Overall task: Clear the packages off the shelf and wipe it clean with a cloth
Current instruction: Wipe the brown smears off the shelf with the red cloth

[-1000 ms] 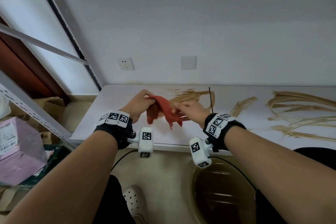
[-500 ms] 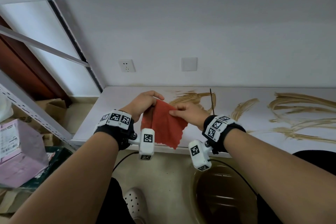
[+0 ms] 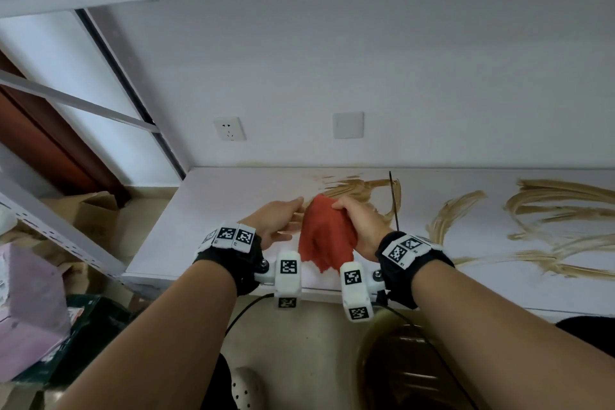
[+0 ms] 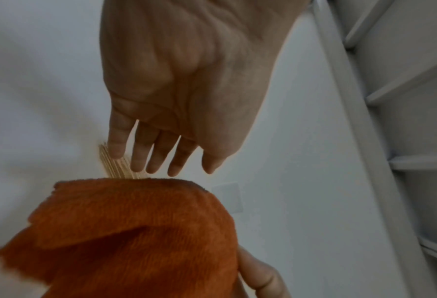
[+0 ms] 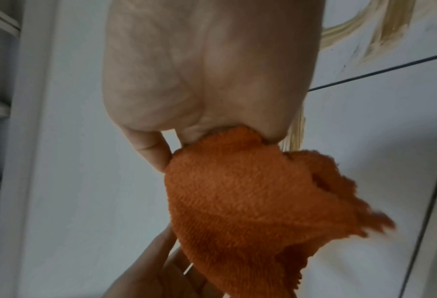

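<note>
An orange-red cloth hangs just above the white shelf, near its front edge. My right hand grips the cloth's top, fingers curled round it. My left hand is beside the cloth with straight fingers and holds nothing. Tan smears streak the shelf behind the cloth, and more smears spread to the right. No packages stand on the shelf.
A pink box and cardboard boxes sit low on the left by a grey rack post. A brown bucket stands below the shelf edge. A socket and a switch plate are on the wall.
Both hands held the cloth spread between them; now the left hand has let go and opened, and the right hand alone holds the cloth, bunched and hanging.
</note>
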Motion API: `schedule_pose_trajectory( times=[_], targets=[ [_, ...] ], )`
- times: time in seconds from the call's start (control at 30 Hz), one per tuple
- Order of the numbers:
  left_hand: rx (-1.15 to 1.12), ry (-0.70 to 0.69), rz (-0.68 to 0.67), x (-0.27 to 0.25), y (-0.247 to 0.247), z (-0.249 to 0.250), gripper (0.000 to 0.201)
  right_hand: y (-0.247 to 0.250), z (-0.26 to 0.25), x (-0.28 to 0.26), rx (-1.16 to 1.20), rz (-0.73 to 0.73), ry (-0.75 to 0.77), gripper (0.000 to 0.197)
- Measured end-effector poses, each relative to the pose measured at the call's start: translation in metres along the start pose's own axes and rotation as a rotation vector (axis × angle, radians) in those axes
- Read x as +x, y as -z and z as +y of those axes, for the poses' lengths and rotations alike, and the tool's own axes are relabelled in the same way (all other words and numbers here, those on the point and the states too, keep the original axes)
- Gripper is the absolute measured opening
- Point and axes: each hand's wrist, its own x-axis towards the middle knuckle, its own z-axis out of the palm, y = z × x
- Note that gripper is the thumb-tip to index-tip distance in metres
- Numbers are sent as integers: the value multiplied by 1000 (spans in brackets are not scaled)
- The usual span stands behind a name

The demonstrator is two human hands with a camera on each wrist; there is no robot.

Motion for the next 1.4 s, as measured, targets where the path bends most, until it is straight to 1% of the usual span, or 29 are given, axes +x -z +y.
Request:
schedule_pose_trajectory(
  times=[0.07, 0.13, 0.2, 0.27, 0.43, 0.53, 0.6, 0.7, 0.73, 0.8, 0.87, 0.97, 1.03, 1.1, 1.13, 1.17, 1.27, 1.3, 1.37, 1.4],
  targets=[
    [-61, -7, -14, 7, -4, 0, 38, -2, -2, 5, -1, -20, -15, 13],
    [-113, -13, -11, 9, -8, 1, 43, -5, -3, 12, -28, -38, -15, 21],
    [-129, -29, 4, 7, -10, 1, 48, -10, -4, 14, -104, -19, 26, 26],
    [-119, -53, -21, 5, -11, -1, 51, -12, -5, 15, -199, 13, 85, 35],
    [-124, -131, -39, -10, -9, -4, 38, -12, -14, 3, -546, 110, 240, 36],
    [-155, -156, -87, -26, -3, 3, 36, -9, -22, -7, -633, 131, 267, 42],
    [-209, -157, -125, -36, 1, 6, 34, -7, -24, -15, -633, 118, 245, 51],
    [-380, -103, -223, -50, 8, 11, 38, -13, -20, -29, -520, 10, 171, 63],
    [-409, -86, -253, -54, 11, 12, 40, -17, -17, -35, -464, -26, 149, 62],
    [-422, -80, -261, -61, 18, 12, 38, -23, -12, -45, -374, -74, 121, 54],
    [-402, -99, -211, -69, 25, 12, 31, -32, -8, -57, -300, -97, 118, 46],
    [-275, -168, -63, -76, 44, 0, 15, -49, -7, -65, -251, -59, 122, 37],
    [-224, -188, 36, -74, 63, -13, 9, -64, -7, -65, -268, 29, 121, 35],
    [-246, -180, 124, -73, 83, -27, 8, -75, -2, -58, -362, 164, 129, 45],
    [-257, -164, 146, -73, 90, -33, 9, -74, 3, -47, -428, 220, 139, 48],
    [-261, -152, 154, -72, 95, -37, 9, -74, 8, -40, -491, 252, 147, 45],
    [-271, -141, 154, -70, 104, -46, 9, -82, 15, -40, -607, 319, 157, 22],
    [-259, -146, 157, -67, 105, -46, 9, -86, 15, -44, -624, 327, 164, 21],
    [-226, -156, 174, -60, 105, -47, 15, -82, 20, -34, -640, 343, 172, 18],
    [-198, -158, 182, -55, 103, -47, 17, -80, 22, -31, -673, 348, 165, 22]
  ],
)
